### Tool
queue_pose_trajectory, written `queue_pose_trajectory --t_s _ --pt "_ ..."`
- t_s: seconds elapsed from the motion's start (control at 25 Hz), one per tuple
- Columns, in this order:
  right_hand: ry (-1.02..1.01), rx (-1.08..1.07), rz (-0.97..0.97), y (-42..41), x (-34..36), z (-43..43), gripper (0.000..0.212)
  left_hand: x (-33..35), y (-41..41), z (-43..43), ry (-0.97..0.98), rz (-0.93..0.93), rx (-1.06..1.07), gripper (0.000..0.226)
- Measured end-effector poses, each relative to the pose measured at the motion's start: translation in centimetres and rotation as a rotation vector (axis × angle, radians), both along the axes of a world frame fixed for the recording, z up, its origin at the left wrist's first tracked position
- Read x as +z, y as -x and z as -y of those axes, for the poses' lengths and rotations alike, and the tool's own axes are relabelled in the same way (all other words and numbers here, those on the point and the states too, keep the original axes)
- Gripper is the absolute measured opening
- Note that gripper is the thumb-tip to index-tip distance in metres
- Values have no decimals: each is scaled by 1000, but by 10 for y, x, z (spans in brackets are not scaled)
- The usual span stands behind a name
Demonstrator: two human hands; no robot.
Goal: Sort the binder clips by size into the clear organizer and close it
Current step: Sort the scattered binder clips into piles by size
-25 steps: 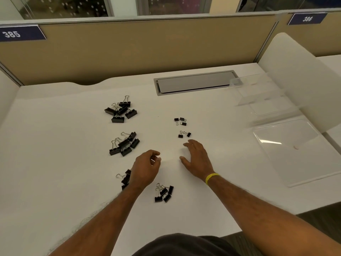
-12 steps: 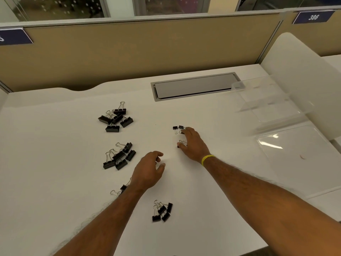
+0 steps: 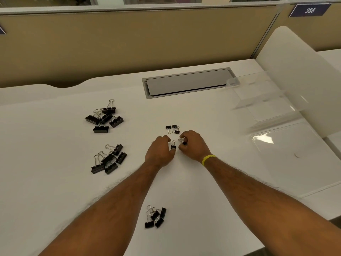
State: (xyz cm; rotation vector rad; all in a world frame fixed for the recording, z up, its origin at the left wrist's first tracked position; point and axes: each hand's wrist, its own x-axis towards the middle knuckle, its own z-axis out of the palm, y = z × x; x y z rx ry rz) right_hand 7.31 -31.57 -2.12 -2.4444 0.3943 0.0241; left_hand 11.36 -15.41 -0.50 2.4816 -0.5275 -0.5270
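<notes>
Black binder clips lie in sorted heaps on the white desk (image 3: 212,117): large clips (image 3: 103,117) at the back left, medium clips (image 3: 108,159) below them, smaller clips (image 3: 156,217) between my forearms, tiny clips (image 3: 172,129) just beyond my fingers. My left hand (image 3: 159,151) is curled, with one tiny clip (image 3: 173,145) pinched at its fingertips. My right hand (image 3: 193,145), a yellow band at its wrist, pinches another tiny clip (image 3: 182,141). The clear organizer (image 3: 295,154) lies open at the right, its lid (image 3: 267,97) raised.
A grey cable hatch (image 3: 186,83) is set into the desk at the back. A tan partition (image 3: 129,43) runs behind it. A white curved divider (image 3: 295,71) stands at the right behind the organizer lid. The desk's front edge runs at the lower right.
Both hands moved forward and met below the tiny clips. The right hand closed on a tiny clip; the left now has one at its fingertips. The view shifted, and my left forearm covers a heap.
</notes>
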Motion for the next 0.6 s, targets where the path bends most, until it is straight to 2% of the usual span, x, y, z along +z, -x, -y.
queue_pose_trajectory --t_s 0.04,0.12,0.2,0.28,0.32,0.4,0.52,0.6 --pt "-140 -96 13 -1 3 0 24 0 0 6 -19 6 3 45" --pt "-571 -343 45 -2 10 0 16 2 1 16 -74 20 4 48" --pt "-937 -549 67 -7 15 1 21 4 -1 24 -126 32 0 47" --pt "-1139 -652 76 -14 19 2 23 4 -3 29 -145 46 2 39" --pt "-1175 -668 65 -18 20 3 21 4 -4 29 -144 46 7 34" --pt "-1083 -650 25 -27 18 4 15 2 -7 28 -120 23 25 29" --pt "-634 -519 -32 -41 10 5 8 -1 -14 22 8 -59 112 30" --pt "-376 -396 -67 -48 9 3 18 -3 -20 14 133 -102 229 29"
